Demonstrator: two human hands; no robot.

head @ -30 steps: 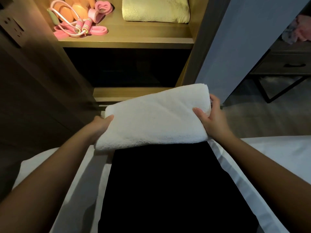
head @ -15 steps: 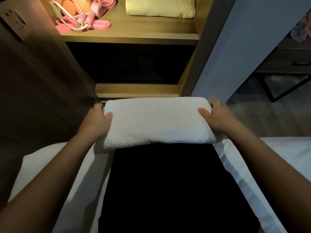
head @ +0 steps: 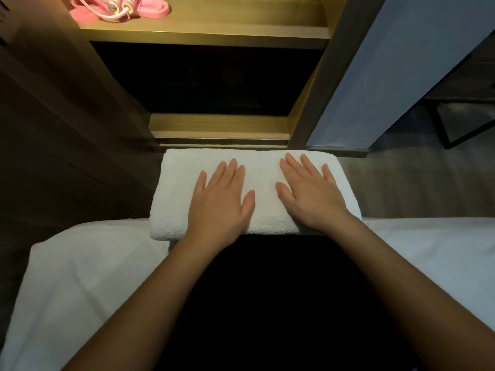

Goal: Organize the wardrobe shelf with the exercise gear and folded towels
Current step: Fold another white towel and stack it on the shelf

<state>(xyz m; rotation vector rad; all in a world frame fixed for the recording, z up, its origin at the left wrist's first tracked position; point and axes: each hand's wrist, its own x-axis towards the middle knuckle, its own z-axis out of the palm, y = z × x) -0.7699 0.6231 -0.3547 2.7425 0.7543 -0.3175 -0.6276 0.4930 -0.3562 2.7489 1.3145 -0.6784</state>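
A folded white towel (head: 176, 188) lies across my lap, in front of the open wardrobe. My left hand (head: 221, 199) lies flat on its left half with straight, spread fingers. My right hand (head: 312, 195) presses flat on its right half in the same way. On the lit wooden shelf (head: 203, 32) above, pink exercise bands (head: 150, 10) and a jump rope's handles (head: 122, 4) show at the top left edge of the view.
Below the lit shelf is a dark compartment (head: 203, 79) with a wooden sill (head: 219, 127). White bedding (head: 80, 285) spreads to both sides of my dark lap. A pale wardrobe door (head: 401, 70) stands open on the right, a dark metal-framed table (head: 466, 111) beyond it.
The towel came down from being held at its ends onto my lap. Both hands let go of its ends and now lie flat on top. The view has tilted downward.
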